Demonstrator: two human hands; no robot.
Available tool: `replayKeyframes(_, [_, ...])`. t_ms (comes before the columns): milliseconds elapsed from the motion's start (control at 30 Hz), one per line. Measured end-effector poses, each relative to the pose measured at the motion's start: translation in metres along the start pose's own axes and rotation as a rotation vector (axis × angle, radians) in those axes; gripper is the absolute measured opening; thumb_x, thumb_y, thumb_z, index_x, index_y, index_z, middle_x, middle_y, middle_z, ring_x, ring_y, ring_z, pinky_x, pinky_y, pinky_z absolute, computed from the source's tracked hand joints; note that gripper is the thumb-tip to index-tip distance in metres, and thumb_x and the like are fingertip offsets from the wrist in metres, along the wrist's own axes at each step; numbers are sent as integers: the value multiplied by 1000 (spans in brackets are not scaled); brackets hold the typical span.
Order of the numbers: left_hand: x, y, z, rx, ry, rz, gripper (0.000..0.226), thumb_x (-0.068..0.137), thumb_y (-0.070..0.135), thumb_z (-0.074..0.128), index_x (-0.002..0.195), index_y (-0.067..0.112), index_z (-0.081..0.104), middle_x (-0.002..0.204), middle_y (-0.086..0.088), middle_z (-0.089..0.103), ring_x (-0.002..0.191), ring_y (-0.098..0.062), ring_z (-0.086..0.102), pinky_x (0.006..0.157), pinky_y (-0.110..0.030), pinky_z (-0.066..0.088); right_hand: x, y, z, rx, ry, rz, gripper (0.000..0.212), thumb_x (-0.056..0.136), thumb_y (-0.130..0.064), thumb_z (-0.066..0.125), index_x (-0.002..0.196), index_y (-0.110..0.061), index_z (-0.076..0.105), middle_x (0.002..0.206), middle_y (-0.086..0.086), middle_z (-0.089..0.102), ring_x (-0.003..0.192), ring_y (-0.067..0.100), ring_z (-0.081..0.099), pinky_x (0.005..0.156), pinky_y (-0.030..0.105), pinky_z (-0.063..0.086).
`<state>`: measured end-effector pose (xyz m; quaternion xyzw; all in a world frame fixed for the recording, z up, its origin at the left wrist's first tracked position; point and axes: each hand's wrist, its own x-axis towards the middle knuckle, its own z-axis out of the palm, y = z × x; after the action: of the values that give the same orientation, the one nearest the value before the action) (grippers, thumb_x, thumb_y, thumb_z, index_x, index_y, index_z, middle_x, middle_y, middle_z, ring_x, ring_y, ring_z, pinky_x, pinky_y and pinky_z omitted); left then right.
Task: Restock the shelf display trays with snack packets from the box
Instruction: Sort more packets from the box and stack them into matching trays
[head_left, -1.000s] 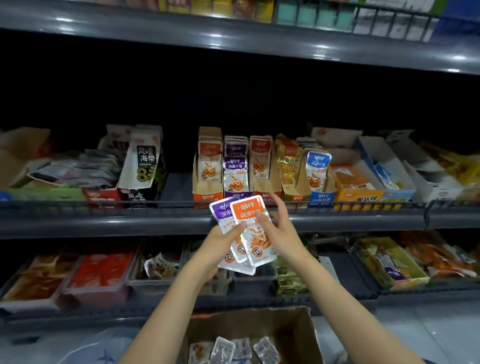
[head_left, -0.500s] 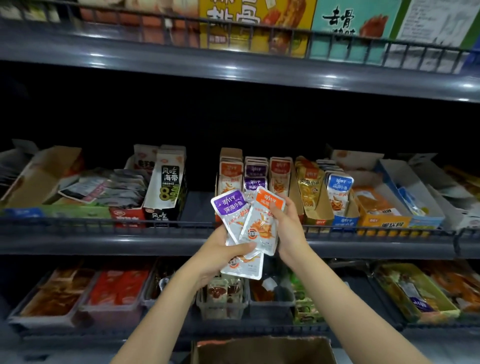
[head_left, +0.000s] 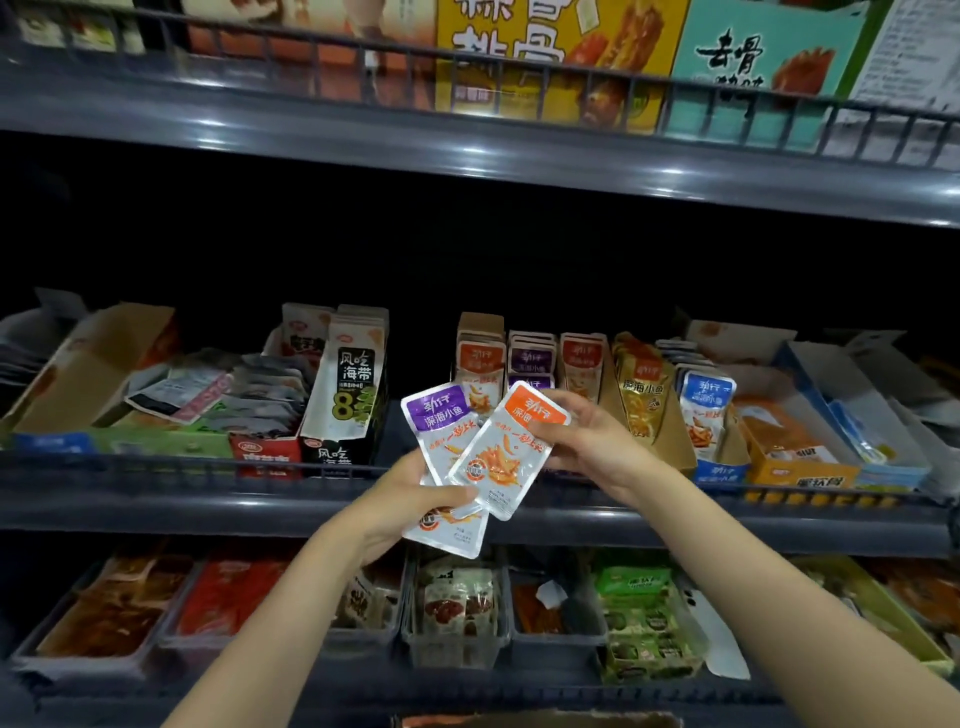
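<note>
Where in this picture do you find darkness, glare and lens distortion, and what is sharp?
Head view, light: the recess behind the middle shelf is nearly black, glare spots dot the upper shelf edge. Head view, distortion: shelf edges bow near the frame's sides. Head view, focus: purple packet and orange packet legible, lower trays dim and soft.

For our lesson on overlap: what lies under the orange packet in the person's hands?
The purple packet, fanned left, and a packet end poking out below. Their overlapped parts are hidden.
</note>
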<state>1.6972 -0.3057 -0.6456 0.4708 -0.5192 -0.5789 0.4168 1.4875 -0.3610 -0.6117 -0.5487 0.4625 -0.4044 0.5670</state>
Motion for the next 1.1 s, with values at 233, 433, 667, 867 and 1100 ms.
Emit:
replayKeyframes(233, [24,22,-25,41,249,53,14,99,23,45,95,28,58,93,3,69,78,-9,65,65,-24,50,35,-24,-3,-102,91,-191,35,84,-1,65,108,-25,59,102,-1,67,92,16,67,72,26,59])
replayKeyframes(433, [44,33,-56,151,270,91,14,100,21,45,101,28,56,100,4,66,91,-13,64,75,-27,49,91,-51,-6,-290,212,-488,48,82,8,64,128,-3,53,118,3,58,113,18,56,81,11,51])
replayKeyframes(667, [56,32,-66,173,259,91,14,99,22,46,100,29,59,97,11,67,87,-5,63,69,-20,46,144,-29,10,-592,105,-491,46,82,1,68,124,-15,59,117,2,62,113,18,59,82,10,47])
replayKeyframes(867, [63,29,-68,161,267,92,14,98,22,47,100,27,60,95,9,69,83,-6,66,66,-19,49,157,-10,14,-916,114,-571,42,83,-11,69,124,-19,60,119,4,64,109,19,58,84,19,41])
replayKeyframes(1100, [63,27,-65,129,256,94,16,98,21,48,93,30,60,87,12,69,75,-2,67,62,-18,48,161,4,10,-1037,130,-625,48,79,-20,73,124,-21,59,123,6,60,116,25,54,99,39,44])
